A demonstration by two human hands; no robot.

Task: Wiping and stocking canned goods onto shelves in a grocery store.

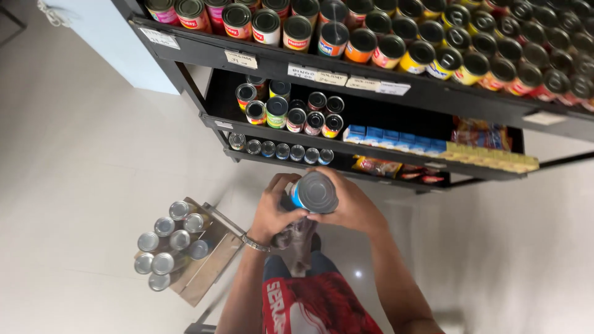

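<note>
A tin can (314, 192) with a blue label and grey lid sits between both my hands at chest height, in front of a black shelf rack. My right hand (351, 204) wraps the can from the right side. My left hand (276, 207) grips its left side and also holds a grey cloth (298, 238) that hangs down under the can. A bracelet sits on my left wrist.
The black rack (346, 79) holds several rows of cans on top, more cans on the middle and lower shelves, plus blue boxes (396, 138) and yellow packs (492, 158). Several cans (168, 242) stand on a wooden stool (207, 267) at my lower left, on a pale floor.
</note>
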